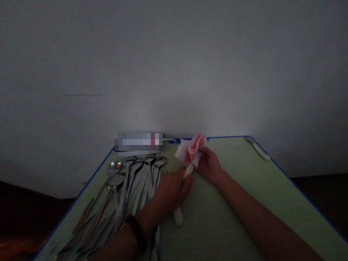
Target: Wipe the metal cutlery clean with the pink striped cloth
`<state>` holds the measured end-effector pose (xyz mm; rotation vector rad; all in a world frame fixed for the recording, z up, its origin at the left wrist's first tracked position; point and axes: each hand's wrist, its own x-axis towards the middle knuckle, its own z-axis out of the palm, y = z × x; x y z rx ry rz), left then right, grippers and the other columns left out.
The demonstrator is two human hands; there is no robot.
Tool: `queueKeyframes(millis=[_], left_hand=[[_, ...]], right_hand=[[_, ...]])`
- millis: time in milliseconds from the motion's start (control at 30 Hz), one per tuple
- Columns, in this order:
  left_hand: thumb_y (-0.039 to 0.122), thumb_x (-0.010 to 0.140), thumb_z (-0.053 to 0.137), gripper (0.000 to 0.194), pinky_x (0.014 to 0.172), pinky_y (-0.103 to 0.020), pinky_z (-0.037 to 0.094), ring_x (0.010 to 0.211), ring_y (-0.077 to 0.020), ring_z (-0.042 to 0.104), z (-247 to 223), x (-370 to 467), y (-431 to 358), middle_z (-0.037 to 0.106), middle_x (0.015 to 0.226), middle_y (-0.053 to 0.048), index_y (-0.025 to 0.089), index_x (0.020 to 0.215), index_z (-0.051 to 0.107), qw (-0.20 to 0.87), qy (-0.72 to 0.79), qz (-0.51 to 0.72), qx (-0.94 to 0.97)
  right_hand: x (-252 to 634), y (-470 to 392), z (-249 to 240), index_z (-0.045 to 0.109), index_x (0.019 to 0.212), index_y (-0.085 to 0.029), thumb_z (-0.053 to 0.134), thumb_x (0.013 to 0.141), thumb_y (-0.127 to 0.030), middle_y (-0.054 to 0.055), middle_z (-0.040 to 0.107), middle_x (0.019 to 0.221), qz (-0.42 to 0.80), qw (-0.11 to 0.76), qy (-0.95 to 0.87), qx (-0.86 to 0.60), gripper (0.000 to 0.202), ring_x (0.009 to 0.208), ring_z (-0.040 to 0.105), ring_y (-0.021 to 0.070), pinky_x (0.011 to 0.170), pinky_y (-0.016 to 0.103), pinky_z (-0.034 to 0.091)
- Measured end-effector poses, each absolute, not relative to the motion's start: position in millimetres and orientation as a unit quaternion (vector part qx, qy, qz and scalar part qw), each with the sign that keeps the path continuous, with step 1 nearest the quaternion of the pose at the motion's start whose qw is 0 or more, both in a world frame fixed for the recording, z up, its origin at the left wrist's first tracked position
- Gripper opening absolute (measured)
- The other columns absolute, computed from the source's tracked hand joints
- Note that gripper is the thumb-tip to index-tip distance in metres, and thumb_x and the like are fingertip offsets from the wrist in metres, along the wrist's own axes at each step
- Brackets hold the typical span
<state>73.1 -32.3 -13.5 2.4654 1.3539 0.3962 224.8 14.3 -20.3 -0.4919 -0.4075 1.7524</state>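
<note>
My left hand (174,186) is closed around the pale handle (188,170) of a utensil whose head is hidden in a pink and white cloth (191,149). Fingers of my right hand (210,165) pinch that folded cloth around the utensil's upper end, above the table. Beneath my left hand lies a fork, its tines (165,172) showing past the knuckles and its white handle (178,216) below the palm. Left of that hand, several metal spoons (137,165) and other long cutlery are spread in a loose pile, partly covered by my left forearm.
The green table (225,214) has a blue edge and stands against a grey wall (174,65). A blurred-out box-like object (138,142) with a white cord (170,140) sits at the back. One white-handled utensil (260,150) lies by the right back corner.
</note>
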Motion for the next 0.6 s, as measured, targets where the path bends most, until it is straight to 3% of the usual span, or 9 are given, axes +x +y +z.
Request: queueKeyframes(millis=[100, 300, 467, 600], left_hand=[[0.036, 0.091, 0.026, 0.029, 0.055, -0.027, 0.033, 0.062, -0.0190, 0.061, -13.0, 73.3, -32.8, 0.062, 0.066, -0.002, 0.019, 0.087, 0.049, 0.146, 0.476, 0.136, 0.857], [0.036, 0.091, 0.027, 0.028, 0.056, -0.026, 0.034, 0.064, -0.0192, 0.062, -10.4, 74.0, -33.5, 0.063, 0.068, -0.002, 0.019, 0.090, 0.048, 0.163, 0.476, 0.144, 0.852], [0.038, 0.092, 0.025, 0.031, 0.058, -0.027, 0.036, 0.066, -0.0200, 0.062, -10.4, 74.0, -32.3, 0.064, 0.070, -0.003, 0.019, 0.089, 0.049, 0.164, 0.472, 0.144, 0.854], [0.034, 0.091, 0.026, 0.030, 0.056, -0.026, 0.035, 0.062, -0.0186, 0.061, -11.8, 73.5, -30.1, 0.063, 0.066, -0.003, 0.018, 0.083, 0.050, 0.161, 0.480, 0.146, 0.850]], right_hand=[[225.7, 15.1, -20.3, 0.059, 0.082, -0.014, 0.040, 0.076, -0.014, 0.002, 0.068, 0.067, 0.756, 0.596, -0.168, -0.211, 0.020, 0.055, 0.061, 0.0137, 0.052, 0.024, 0.050], [227.1, 13.2, -19.2, 0.058, 0.094, -0.013, 0.043, 0.080, -0.026, 0.003, 0.068, 0.074, 0.776, 0.570, -0.198, -0.182, 0.024, 0.054, 0.060, 0.0136, 0.040, 0.022, 0.045], [223.8, 18.5, -29.6, 0.060, 0.076, -0.013, 0.048, 0.071, -0.013, 0.001, 0.065, 0.065, 0.705, 0.624, -0.200, -0.272, 0.013, 0.057, 0.058, 0.0128, 0.056, 0.024, 0.048], [219.1, 19.1, -35.6, 0.061, 0.075, -0.013, 0.060, 0.069, -0.017, 0.000, 0.063, 0.062, 0.666, 0.634, -0.256, -0.297, 0.008, 0.055, 0.053, 0.0105, 0.053, 0.021, 0.042]])
